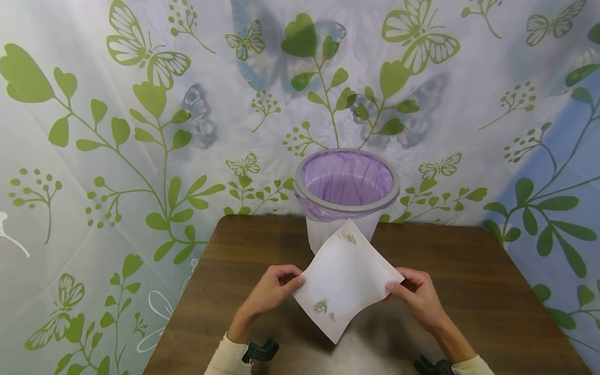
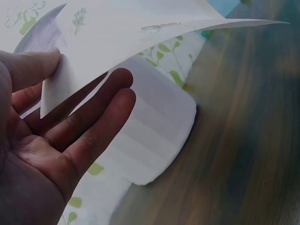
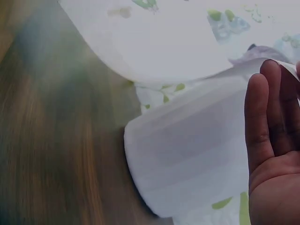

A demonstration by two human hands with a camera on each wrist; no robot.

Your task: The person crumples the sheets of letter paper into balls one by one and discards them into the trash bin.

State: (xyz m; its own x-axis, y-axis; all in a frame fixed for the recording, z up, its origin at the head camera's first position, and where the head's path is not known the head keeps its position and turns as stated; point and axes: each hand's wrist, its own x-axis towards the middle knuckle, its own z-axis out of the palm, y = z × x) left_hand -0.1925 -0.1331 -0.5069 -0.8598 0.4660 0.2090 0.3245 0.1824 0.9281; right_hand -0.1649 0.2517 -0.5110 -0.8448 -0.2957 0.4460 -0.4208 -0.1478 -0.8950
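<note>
A square sheet of white paper (image 1: 347,278) with small green plant prints is held up in front of the person, one corner pointing toward the bin. My left hand (image 1: 274,291) pinches its left corner between thumb and fingers; in the left wrist view the thumb (image 2: 35,68) lies on top of the paper and the lower fingers stretch out beneath. At the opposite corner my right hand (image 1: 419,299) pinches the paper too, its fingers (image 3: 258,117) partly cut off in the right wrist view. The sheet bends slightly and hangs above the table.
Behind the paper stands a white bin (image 1: 319,229) with a grey rim and a purple liner bag (image 1: 347,179), near the back edge of the brown wooden table (image 1: 244,260). A curtain (image 1: 262,120) with green leaves and butterflies hangs behind the table.
</note>
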